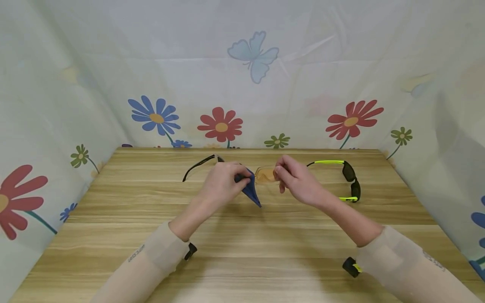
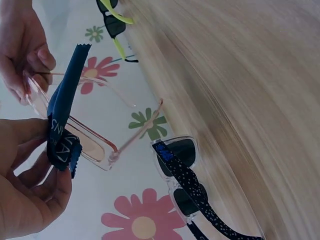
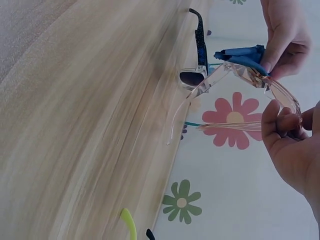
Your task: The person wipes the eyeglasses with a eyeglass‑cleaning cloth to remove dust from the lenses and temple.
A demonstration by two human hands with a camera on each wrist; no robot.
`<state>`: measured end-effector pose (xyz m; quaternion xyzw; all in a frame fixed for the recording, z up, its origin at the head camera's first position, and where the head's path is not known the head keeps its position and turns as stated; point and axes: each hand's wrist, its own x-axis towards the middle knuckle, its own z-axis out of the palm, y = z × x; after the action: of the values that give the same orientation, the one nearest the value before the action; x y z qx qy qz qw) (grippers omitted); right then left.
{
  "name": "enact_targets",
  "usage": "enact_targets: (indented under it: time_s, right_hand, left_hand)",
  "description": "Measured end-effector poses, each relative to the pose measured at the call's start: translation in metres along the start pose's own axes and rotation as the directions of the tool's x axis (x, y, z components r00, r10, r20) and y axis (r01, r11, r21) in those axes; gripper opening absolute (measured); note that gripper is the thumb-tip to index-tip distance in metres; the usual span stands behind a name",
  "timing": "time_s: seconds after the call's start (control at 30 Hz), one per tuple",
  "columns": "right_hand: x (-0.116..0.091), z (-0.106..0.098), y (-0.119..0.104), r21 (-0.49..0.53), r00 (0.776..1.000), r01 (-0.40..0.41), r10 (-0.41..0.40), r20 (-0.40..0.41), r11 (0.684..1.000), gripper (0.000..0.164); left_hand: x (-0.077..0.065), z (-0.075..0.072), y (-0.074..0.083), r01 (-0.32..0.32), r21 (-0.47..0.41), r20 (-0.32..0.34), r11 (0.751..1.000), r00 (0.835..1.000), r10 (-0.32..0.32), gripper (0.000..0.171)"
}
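Note:
My right hand (image 1: 299,179) grips one end of clear, peach-tinted glasses (image 1: 267,176), held up over the table. A dark blue cleaning cloth (image 1: 251,191) is pinched between the thumb and fingers of my left hand (image 1: 223,181). In the left wrist view the cloth (image 2: 64,112), with white lettering, is folded over the middle of the glasses (image 2: 92,147). One lens shows past its lower edge. The right wrist view has the glasses' temples (image 3: 215,80) unfolded and pointing away from my hands, while the cloth (image 3: 242,55) bunches at the frame.
Sunglasses with neon yellow temples (image 1: 350,172) lie on the right of the wooden table (image 1: 257,265). Behind my left hand are clear-framed sunglasses (image 2: 175,155) with dark speckled temples. A white flower-print curtain (image 1: 170,54) surrounds the table's back and sides.

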<state>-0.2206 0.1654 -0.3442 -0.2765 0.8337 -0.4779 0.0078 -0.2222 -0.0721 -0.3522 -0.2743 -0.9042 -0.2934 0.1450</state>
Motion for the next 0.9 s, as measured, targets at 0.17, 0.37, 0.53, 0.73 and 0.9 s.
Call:
enact_targets:
  time_s: [0.17, 0.37, 0.53, 0.73, 0.9]
  right_hand:
    - [-0.001, -0.002, -0.002, 0.006, 1.0, 0.008, -0.008, -0.01, 1.0, 0.017]
    - [-0.001, -0.004, 0.0, 0.091, 0.999, 0.012, -0.01, -0.03, 0.996, 0.018]
    - [-0.002, -0.007, 0.001, 0.141, 0.999, 0.025, -0.021, -0.029, 0.99, 0.019]
    - [-0.003, -0.008, 0.001, 0.139, 0.999, 0.039, -0.036, -0.025, 0.99, 0.018]
    - [-0.002, -0.005, 0.0, 0.115, 0.999, 0.04, -0.037, -0.029, 0.993, 0.018]
  left_hand:
    - [0.0, -0.003, -0.007, 0.02, 0.014, -0.012, 1.0, 1.0, -0.02, 0.005]
    - [0.001, -0.009, -0.014, 0.05, 0.06, -0.017, 0.997, 0.999, -0.049, 0.006]
    - [0.002, -0.012, -0.018, 0.065, 0.081, -0.007, 0.995, 0.998, -0.065, 0.007]
    - [0.003, -0.012, -0.018, 0.06, 0.088, -0.003, 0.994, 0.998, -0.06, 0.007]
    - [0.004, -0.012, -0.011, 0.026, 0.08, -0.018, 0.996, 1.0, -0.025, 0.007]
